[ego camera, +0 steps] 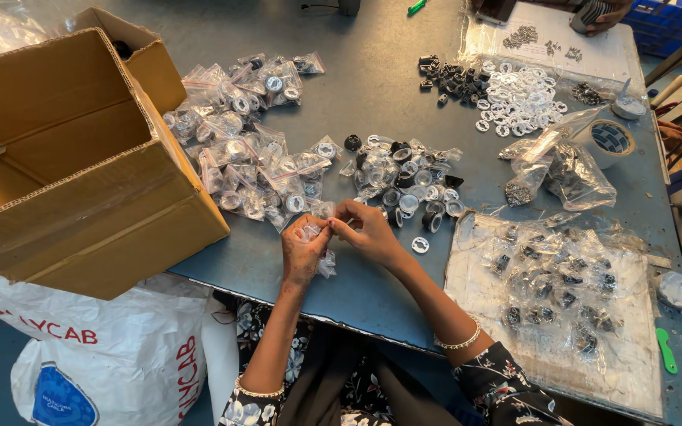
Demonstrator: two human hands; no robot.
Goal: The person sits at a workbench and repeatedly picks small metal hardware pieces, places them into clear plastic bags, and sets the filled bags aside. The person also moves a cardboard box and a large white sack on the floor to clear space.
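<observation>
Hands, left and right, each pinch in a closed grip one crinkly clear plastic bag above the grey table.

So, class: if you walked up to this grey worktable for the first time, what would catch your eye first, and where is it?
Probably the large open brown cardboard box at the table's left edge, with a heap of small clear zip bags of parts spilling beside it. Next, at the front centre, the left hand and right hand meet over one small clear plastic bag. A scatter of clear plastic rings lies at the far right.
</observation>
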